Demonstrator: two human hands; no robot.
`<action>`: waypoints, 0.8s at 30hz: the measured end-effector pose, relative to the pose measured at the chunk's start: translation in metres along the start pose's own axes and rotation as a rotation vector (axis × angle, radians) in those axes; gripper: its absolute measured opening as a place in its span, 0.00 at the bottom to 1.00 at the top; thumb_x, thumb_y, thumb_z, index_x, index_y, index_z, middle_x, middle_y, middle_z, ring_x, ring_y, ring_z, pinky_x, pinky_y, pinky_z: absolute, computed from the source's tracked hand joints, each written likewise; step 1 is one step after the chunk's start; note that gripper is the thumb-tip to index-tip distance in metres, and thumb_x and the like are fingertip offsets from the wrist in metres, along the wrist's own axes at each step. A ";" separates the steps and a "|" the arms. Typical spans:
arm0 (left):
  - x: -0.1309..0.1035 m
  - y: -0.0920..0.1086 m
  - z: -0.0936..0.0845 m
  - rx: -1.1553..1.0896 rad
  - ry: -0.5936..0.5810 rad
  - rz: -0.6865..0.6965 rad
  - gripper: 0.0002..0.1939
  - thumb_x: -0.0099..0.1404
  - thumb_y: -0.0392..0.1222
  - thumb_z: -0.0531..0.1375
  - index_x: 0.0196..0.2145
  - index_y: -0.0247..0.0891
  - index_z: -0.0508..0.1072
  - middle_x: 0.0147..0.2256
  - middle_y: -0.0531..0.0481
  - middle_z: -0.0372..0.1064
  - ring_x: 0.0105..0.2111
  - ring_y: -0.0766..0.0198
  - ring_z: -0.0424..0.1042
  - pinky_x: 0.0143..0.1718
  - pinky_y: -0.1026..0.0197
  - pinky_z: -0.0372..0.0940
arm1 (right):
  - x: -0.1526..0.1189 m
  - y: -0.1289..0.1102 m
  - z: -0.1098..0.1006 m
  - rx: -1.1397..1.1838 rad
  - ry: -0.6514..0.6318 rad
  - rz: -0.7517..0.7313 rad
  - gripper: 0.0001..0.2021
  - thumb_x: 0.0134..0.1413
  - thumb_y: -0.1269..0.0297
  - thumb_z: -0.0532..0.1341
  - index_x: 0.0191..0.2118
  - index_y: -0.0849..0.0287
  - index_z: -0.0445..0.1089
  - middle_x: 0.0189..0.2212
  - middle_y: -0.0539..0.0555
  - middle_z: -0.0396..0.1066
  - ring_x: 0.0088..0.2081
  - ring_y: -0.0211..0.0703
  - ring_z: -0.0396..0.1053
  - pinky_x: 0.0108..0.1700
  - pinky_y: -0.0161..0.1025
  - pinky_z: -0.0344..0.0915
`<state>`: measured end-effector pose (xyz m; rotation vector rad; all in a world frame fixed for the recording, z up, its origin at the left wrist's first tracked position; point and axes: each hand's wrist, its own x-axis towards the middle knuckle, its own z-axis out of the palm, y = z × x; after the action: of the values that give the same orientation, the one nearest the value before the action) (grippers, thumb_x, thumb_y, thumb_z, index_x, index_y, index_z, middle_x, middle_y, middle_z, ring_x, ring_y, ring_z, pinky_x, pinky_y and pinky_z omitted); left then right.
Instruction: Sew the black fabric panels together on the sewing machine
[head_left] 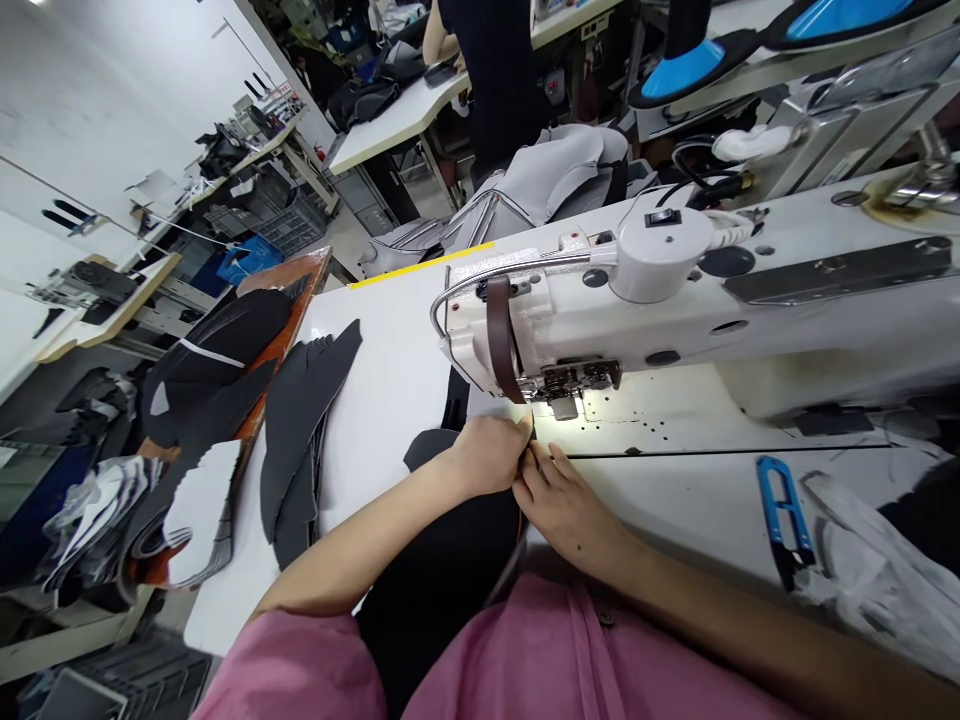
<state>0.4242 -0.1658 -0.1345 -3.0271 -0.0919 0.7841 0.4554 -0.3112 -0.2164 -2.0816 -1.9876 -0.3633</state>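
Note:
A large black fabric piece (450, 550) lies over the table's front edge and drapes toward my lap. My left hand (491, 455) is closed on its edge, just in front of the sewing machine's needle area. Close beside it, my right hand (562, 495) rests at the same edge with its fingers stretched out, the fingertips near the metal bed plate (622, 415). The white sewing machine (555, 310) stands right behind both hands, its lamp lighting the bed. The fabric between my hands is mostly hidden by the fingers.
A stack of black cut pieces (300, 430) lies on the white table to the left. Further left are more black and white pieces (199, 510). At the right are a blue-handled thread snipper (784, 510) and a clear plastic bag (877, 570). Behind the machine, grey pieces (555, 180) are heaped near another person (499, 80).

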 end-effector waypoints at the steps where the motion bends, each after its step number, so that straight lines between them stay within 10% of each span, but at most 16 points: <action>1: 0.000 0.000 0.000 -0.004 0.000 -0.003 0.18 0.61 0.37 0.51 0.48 0.30 0.64 0.34 0.39 0.72 0.34 0.49 0.74 0.31 0.52 0.68 | -0.001 -0.001 0.000 -0.002 0.014 0.001 0.14 0.52 0.75 0.53 0.44 0.70 0.69 0.45 0.69 0.70 0.51 0.59 0.66 0.56 0.54 0.58; 16: 0.004 0.001 0.000 0.003 0.003 -0.065 0.16 0.62 0.34 0.49 0.48 0.29 0.64 0.36 0.37 0.72 0.35 0.49 0.74 0.32 0.52 0.69 | 0.004 -0.001 0.003 -0.027 0.038 -0.018 0.14 0.52 0.77 0.53 0.44 0.74 0.69 0.45 0.73 0.69 0.48 0.55 0.69 0.54 0.51 0.61; 24: -0.003 0.001 0.003 -0.041 -0.019 -0.037 0.22 0.61 0.35 0.51 0.54 0.30 0.60 0.35 0.39 0.72 0.36 0.51 0.74 0.33 0.54 0.68 | 0.002 -0.002 -0.013 0.161 -0.099 0.012 0.09 0.49 0.82 0.53 0.33 0.63 0.67 0.31 0.59 0.69 0.38 0.47 0.70 0.48 0.44 0.66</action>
<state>0.4204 -0.1669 -0.1357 -3.0471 -0.1662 0.8184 0.4534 -0.3137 -0.2031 -2.0459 -1.9855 -0.0952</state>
